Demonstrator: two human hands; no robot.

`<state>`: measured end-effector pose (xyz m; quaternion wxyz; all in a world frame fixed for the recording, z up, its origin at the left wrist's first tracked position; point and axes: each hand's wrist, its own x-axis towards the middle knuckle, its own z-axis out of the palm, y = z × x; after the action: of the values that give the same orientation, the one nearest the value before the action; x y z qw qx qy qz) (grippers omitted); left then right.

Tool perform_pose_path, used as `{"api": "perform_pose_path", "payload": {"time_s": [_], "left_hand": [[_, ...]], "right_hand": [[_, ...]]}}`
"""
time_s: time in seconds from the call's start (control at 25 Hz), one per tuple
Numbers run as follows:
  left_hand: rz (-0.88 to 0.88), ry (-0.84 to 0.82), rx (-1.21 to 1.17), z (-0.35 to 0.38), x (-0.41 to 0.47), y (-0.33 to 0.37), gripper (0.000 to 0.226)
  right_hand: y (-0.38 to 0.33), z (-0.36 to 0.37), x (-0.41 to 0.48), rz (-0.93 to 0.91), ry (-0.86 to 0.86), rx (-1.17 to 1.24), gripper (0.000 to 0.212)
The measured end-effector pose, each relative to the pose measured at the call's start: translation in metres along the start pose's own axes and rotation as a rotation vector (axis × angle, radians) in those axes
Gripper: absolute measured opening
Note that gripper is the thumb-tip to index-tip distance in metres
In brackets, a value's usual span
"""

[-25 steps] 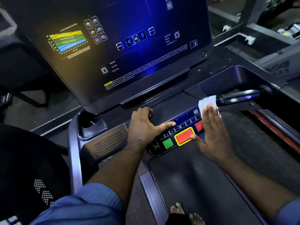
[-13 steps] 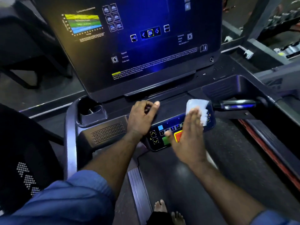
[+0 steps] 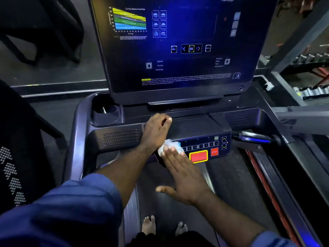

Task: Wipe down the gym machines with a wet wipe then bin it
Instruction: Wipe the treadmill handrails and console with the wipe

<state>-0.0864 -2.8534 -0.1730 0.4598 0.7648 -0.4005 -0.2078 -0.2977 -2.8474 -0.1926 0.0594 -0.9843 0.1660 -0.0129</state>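
I stand on a treadmill with a dark console (image 3: 195, 127) and a lit blue screen (image 3: 178, 47). The white wet wipe (image 3: 168, 146) lies crumpled on the left end of the button panel (image 3: 204, 148), pressed flat under the fingertips of my right hand (image 3: 181, 173). Most of the wipe is hidden by those fingers. My left hand (image 3: 155, 131) rests on the console just left of the panel, its fingers curled loosely, touching the wipe's edge at the wrist. A red and yellow button (image 3: 198, 156) and a red STOP button (image 3: 214, 152) show to the right of the wipe.
A cup holder (image 3: 105, 112) sits at the console's left, a speaker grille (image 3: 120, 138) below it. A handlebar with blue light (image 3: 254, 138) juts out at the right. The belt (image 3: 231, 184) runs below, with my bare feet (image 3: 163, 227) on it. Dumbbell racks (image 3: 311, 77) stand far right.
My right hand has slid the wipe leftward across the button panel, from its right end to its left end. My left hand pulled its fingers in and stayed on the console.
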Motion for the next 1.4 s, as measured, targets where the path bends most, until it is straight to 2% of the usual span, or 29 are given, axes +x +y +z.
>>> {"api": "perform_pose_path", "payload": {"time_s": [0.04, 0.08, 0.12, 0.16, 0.24, 0.28, 0.32, 0.44, 0.48, 0.6, 0.64, 0.72, 0.8, 0.88, 0.96, 1.04, 1.12, 1.16, 1.28, 1.4], "left_hand": [[0.008, -0.006, 0.026, -0.001, -0.001, 0.001, 0.02], [0.017, 0.0, 0.058, -0.001, -0.001, 0.002, 0.016], [0.022, 0.004, 0.087, -0.001, -0.001, 0.005, 0.014], [0.018, 0.006, 0.108, -0.001, -0.001, 0.007, 0.014], [0.009, 0.02, 0.137, -0.001, -0.002, 0.008, 0.012], [0.006, 0.032, 0.148, -0.001, -0.001, 0.007, 0.012], [0.002, 0.046, 0.16, -0.002, -0.001, 0.007, 0.012], [-0.02, 0.093, 0.21, -0.001, -0.002, 0.012, 0.014], [-0.037, 0.1, 0.241, 0.0, -0.002, 0.015, 0.014], [-0.087, 0.092, 0.338, 0.001, -0.002, 0.02, 0.016], [-0.095, 0.082, 0.376, 0.002, -0.001, 0.021, 0.016], [-0.113, 0.085, 0.452, 0.009, -0.001, 0.026, 0.015], [-0.133, 0.104, 0.519, 0.018, -0.002, 0.031, 0.014], [-0.158, 0.119, 0.579, 0.024, -0.004, 0.035, 0.016], [-0.169, 0.111, 0.642, 0.026, -0.006, 0.035, 0.014], [-0.189, 0.106, 0.663, 0.028, -0.011, 0.039, 0.014], [-0.181, 0.114, 0.658, 0.03, -0.016, 0.046, 0.017], [-0.18, 0.1, 0.658, 0.03, -0.017, 0.047, 0.018], [-0.228, 0.039, 0.678, 0.03, -0.018, 0.058, 0.017], [-0.247, 0.001, 0.674, 0.026, -0.012, 0.077, 0.016]], "right_hand": [[0.015, -0.002, -0.014, -0.091, -0.032, -0.057, 0.104], [0.036, -0.003, -0.026, -0.108, -0.039, -0.107, 0.104], [0.056, -0.005, -0.033, -0.044, -0.026, -0.123, 0.104], [0.072, -0.008, -0.037, 0.116, 0.003, -0.1, 0.107], [0.084, -0.016, -0.032, 0.534, 0.107, 0.09, 0.11], [0.08, -0.017, -0.024, 0.604, 0.116, 0.134, 0.111], [0.073, -0.018, -0.018, 0.538, 0.089, 0.123, 0.112], [0.081, -0.018, -0.028, 0.045, 0.049, -0.096, 0.109], [0.099, -0.02, -0.034, 0.003, 0.076, -0.124, 0.107], [0.148, -0.013, -0.06, 0.209, 0.136, -0.07, 0.109], [0.154, -0.006, -0.07, 0.222, 0.12, -0.057, 0.109], [0.165, 0.009, -0.084, 0.074, 0.12, -0.069, 0.101], [0.185, 0.013, -0.083, -0.095, 0.183, -0.058, 0.081], [0.207, 0.005, -0.068, -0.156, 0.349, -0.043, 0.056], [0.218, 0.0, -0.051, -0.152, 0.497, 0.028, 0.043], [0.22, 0.002, -0.043, -0.334, 0.496, 0.072, 0.051], [0.234, -0.003, -0.037, -0.59, 0.376, 0.044, 0.058], [0.244, -0.008, -0.032, -0.629, 0.358, 0.042, 0.058], [0.262, -0.027, -0.016, -0.507, 0.462, 0.107, 0.051], [0.256, -0.037, 0.002, -0.575, 0.452, 0.132, 0.048]]}}
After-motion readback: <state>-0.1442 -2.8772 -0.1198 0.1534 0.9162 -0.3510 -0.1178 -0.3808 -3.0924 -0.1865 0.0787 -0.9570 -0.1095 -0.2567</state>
